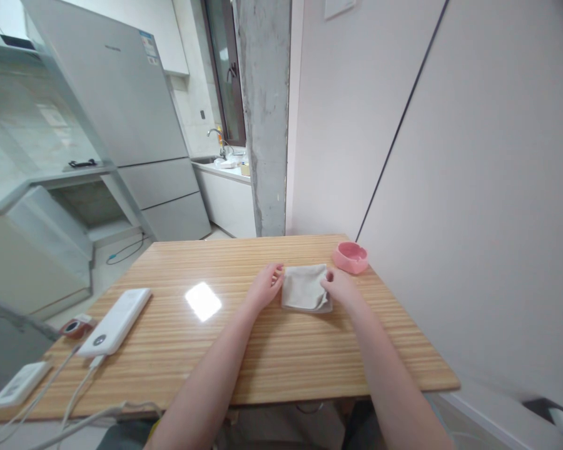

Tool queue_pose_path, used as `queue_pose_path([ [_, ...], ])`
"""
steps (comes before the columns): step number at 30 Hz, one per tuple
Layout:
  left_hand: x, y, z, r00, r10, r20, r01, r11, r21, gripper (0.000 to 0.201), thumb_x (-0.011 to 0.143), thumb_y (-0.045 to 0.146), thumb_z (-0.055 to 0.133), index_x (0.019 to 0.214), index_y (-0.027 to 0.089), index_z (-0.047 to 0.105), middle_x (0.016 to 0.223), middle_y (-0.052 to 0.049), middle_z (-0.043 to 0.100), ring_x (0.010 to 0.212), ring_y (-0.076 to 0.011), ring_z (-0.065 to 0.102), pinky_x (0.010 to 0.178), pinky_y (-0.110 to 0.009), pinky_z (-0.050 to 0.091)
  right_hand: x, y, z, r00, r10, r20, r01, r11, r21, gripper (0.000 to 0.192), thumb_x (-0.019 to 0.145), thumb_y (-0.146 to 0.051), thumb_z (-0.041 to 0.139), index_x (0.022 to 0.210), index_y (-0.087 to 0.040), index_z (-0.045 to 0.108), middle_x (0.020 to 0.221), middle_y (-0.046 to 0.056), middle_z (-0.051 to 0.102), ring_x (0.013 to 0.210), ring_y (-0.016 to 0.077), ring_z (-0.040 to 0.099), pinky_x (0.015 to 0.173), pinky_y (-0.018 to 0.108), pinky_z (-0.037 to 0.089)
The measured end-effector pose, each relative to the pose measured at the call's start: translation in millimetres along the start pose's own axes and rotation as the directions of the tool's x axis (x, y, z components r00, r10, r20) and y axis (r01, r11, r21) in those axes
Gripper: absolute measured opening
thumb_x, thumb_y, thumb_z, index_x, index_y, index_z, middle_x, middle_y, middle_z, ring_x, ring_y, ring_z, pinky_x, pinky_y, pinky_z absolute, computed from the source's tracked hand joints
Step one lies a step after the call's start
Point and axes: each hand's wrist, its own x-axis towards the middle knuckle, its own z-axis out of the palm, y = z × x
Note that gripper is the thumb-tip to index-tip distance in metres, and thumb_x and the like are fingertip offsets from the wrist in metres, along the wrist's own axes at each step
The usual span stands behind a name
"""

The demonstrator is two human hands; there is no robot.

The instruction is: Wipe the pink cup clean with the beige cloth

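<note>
A folded beige cloth point(304, 287) lies on the wooden table point(244, 356), towards its far right. My left hand point(264, 286) pinches the cloth's left edge near the far corner. My right hand point(338, 286) grips the cloth's right edge, fingers curled onto the fabric. Both forearms reach in from the near edge of the table.
A pink ashtray point(351, 257) stands just beyond my right hand by the wall. A white power bank point(116, 321) with cables, a small red object point(76, 327) and a white device point(19, 384) lie at the table's left. A fridge point(136, 119) and counter stand behind.
</note>
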Motion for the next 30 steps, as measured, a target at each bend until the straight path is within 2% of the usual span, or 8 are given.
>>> queue_pose_path([
  [5, 2.4, -6.5, 8.6, 0.999, -0.028, 0.042, 0.028, 1.000, -0.012, 0.033, 0.085, 0.024, 0.046, 0.116, 0.016, 0.053, 0.098, -0.007, 0.063, 0.078, -0.0138, 0.058, 0.072, -0.029, 0.050, -19.2, 74.4, -64.0, 0.973, 0.168, -0.157, -0.201, 0.954, -0.224, 0.017, 0.070, -0.015, 0.057, 0.086, -0.019, 0.055, 0.064, 0.000, 0.059, 0.061, 0.0170, 0.057, 0.054, 0.024, 0.033],
  [9, 2.3, -3.0, 8.2, 0.997, -0.041, 0.067, 0.039, 0.999, 0.019, 0.033, 0.085, 0.025, 0.044, 0.115, 0.015, 0.055, 0.081, -0.004, 0.064, 0.071, -0.0144, 0.057, 0.069, -0.028, 0.047, -21.7, 107.4, -85.7, 0.965, 0.217, -0.147, -0.255, 0.904, -0.342, 0.020, 0.072, -0.010, 0.054, 0.091, -0.017, 0.058, 0.072, 0.004, 0.065, 0.067, 0.0177, 0.061, 0.057, 0.024, 0.036],
  [14, -0.3, -1.7, 4.3, 0.995, -0.037, 0.092, 0.030, 0.997, 0.077, 0.027, 0.085, 0.025, 0.044, 0.102, 0.016, 0.062, 0.078, -0.004, 0.065, 0.071, -0.0151, 0.058, 0.069, -0.027, 0.044, -17.8, 92.2, -80.5, 0.983, 0.176, -0.052, -0.183, 0.926, -0.330, 0.033, 0.073, -0.007, 0.051, 0.103, -0.016, 0.062, 0.094, 0.010, 0.069, 0.084, 0.0191, 0.064, 0.067, 0.024, 0.042],
  [17, -0.3, -3.4, 3.3, 0.996, -0.044, 0.080, 0.036, 0.995, 0.092, 0.024, 0.083, 0.023, 0.046, 0.097, 0.016, 0.063, 0.076, -0.003, 0.065, 0.069, -0.0149, 0.057, 0.067, -0.026, 0.043, -21.1, 63.8, -76.0, 0.966, 0.231, -0.115, -0.258, 0.877, -0.406, 0.031, 0.074, -0.017, 0.055, 0.104, -0.016, 0.064, 0.103, 0.017, 0.066, 0.095, 0.0287, 0.063, 0.075, 0.035, 0.045],
  [20, 2.3, -6.8, 2.8, 0.997, -0.061, 0.046, 0.056, 0.992, 0.110, 0.018, 0.081, 0.019, 0.048, 0.087, 0.016, 0.065, 0.074, -0.003, 0.065, 0.069, -0.0147, 0.056, 0.068, -0.026, 0.043, -23.4, 24.2, -61.0, 0.948, 0.050, -0.315, -0.203, 0.857, -0.474, 0.038, 0.077, -0.028, 0.057, 0.111, -0.011, 0.061, 0.117, 0.024, 0.058, 0.113, 0.0389, 0.052, 0.090, 0.051, 0.041],
  [24, 7.0, -13.0, 2.4, 0.987, -0.146, -0.072, 0.154, 0.981, 0.118, 0.016, 0.080, 0.015, 0.048, 0.080, 0.015, 0.064, 0.078, -0.004, 0.066, 0.074, -0.0153, 0.058, 0.072, -0.027, 0.044, -12.5, -38.1, -8.0, 0.926, -0.360, -0.110, 0.334, 0.922, -0.197, 0.040, 0.081, -0.024, 0.050, 0.119, -0.014, 0.057, 0.122, 0.015, 0.059, 0.117, 0.0262, 0.052, 0.102, 0.042, 0.038],
  [27, 8.8, -15.8, 3.4, 0.988, -0.140, -0.067, 0.145, 0.986, 0.078, 0.015, 0.081, 0.015, 0.047, 0.082, 0.014, 0.063, 0.079, -0.005, 0.067, 0.073, -0.0148, 0.058, 0.072, -0.027, 0.045, 1.9, -71.1, 44.2, 0.903, -0.429, -0.025, 0.430, 0.902, 0.034, 0.046, 0.079, -0.015, 0.045, 0.125, -0.013, 0.054, 0.126, 0.015, 0.058, 0.120, 0.0231, 0.051, 0.106, 0.041, 0.036],
  [30, 9.5, -17.1, 5.6, 0.995, -0.097, -0.001, 0.097, 0.994, 0.045, 0.015, 0.080, 0.013, 0.048, 0.085, 0.013, 0.062, 0.084, -0.007, 0.068, 0.076, -0.0163, 0.060, 0.072, -0.027, 0.046, 12.6, -78.4, 86.9, 0.881, -0.471, -0.046, 0.470, 0.859, 0.203, 0.049, 0.081, -0.010, 0.036, 0.126, -0.015, 0.055, 0.128, 0.013, 0.057, 0.123, 0.0200, 0.049, 0.109, 0.040, 0.034],
])
